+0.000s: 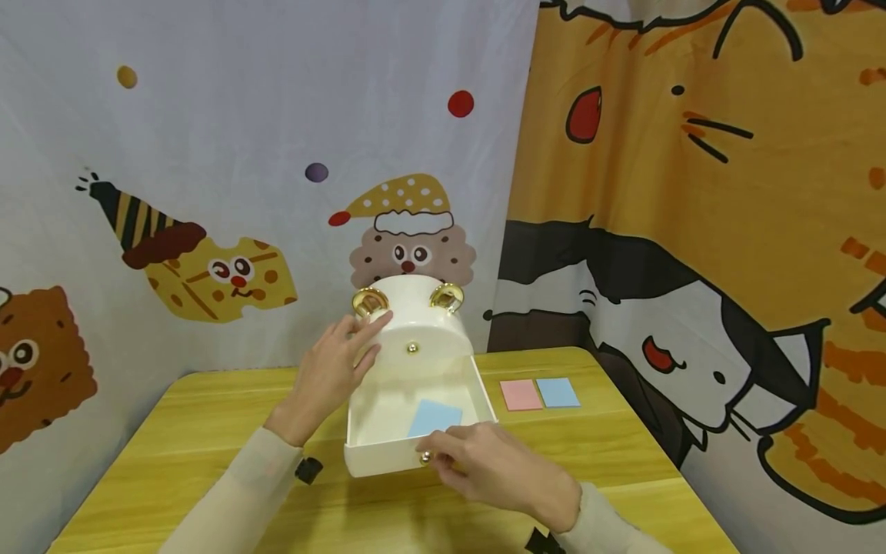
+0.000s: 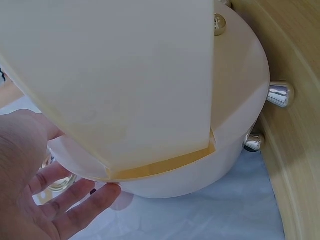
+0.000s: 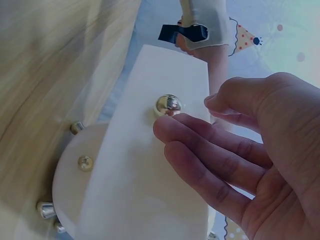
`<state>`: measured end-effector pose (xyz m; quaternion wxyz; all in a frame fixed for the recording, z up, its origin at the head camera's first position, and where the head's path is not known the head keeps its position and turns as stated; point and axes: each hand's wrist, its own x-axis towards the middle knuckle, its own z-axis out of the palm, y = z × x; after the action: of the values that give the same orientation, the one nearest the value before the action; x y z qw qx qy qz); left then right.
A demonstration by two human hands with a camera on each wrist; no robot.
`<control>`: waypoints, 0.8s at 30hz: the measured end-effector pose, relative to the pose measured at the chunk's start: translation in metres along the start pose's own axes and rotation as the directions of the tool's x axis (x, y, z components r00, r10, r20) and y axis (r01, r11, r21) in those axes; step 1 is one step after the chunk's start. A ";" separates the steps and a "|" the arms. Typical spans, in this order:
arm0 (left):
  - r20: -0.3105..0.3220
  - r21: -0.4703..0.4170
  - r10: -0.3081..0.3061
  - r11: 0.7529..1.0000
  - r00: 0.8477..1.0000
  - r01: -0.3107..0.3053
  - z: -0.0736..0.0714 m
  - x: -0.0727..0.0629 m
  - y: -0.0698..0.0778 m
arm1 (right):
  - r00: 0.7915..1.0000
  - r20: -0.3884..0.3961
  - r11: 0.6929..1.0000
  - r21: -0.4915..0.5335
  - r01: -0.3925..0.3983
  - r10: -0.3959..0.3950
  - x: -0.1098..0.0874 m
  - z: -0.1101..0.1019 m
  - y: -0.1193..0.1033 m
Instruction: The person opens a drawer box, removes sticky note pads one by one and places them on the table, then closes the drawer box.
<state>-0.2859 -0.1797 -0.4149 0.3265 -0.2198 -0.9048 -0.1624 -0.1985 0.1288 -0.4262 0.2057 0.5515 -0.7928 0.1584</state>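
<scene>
A white bear-shaped storage box (image 1: 425, 323) with gold ears (image 1: 446, 296) stands on the table, its lower drawer (image 1: 381, 460) pulled far out. A blue square paper (image 1: 434, 418) lies inside the drawer near its front. My left hand (image 1: 331, 369) steadies the box's left side, its fingers extended against the body in the left wrist view. At the drawer front is my right hand (image 1: 494, 465). Its relaxed fingertips lie right at the gold knob (image 3: 167, 105) in the right wrist view, the thumb apart near the drawer's edge. Another gold knob (image 1: 412, 348) sits on the box front above.
A pink paper square (image 1: 521, 395) and a blue paper square (image 1: 557, 392) lie side by side on the wooden table (image 1: 609, 454), right of the box. Cartoon-printed curtains (image 1: 228, 154) hang directly behind the table and along its right side.
</scene>
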 end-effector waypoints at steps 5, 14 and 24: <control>-0.021 0.002 0.006 1.000 1.000 -0.006 0.000 -0.002 -0.001 | 1.000 -0.001 1.000 0.025 -0.008 0.008 0.003 -0.005 -0.001; -0.006 0.014 -0.009 1.000 1.000 0.009 0.001 -0.004 -0.001 | 0.997 -0.066 1.000 -0.005 0.027 -0.027 0.010 -0.013 0.000; -0.005 0.026 -0.013 1.000 1.000 0.013 0.002 -0.002 -0.002 | 0.996 -0.070 0.999 0.014 0.050 -0.049 0.020 -0.022 0.005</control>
<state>-0.2867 -0.1806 -0.4178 0.3306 -0.2093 -0.9074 -0.1530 -0.2057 0.1254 -0.3970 0.2328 0.5667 -0.7698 0.1788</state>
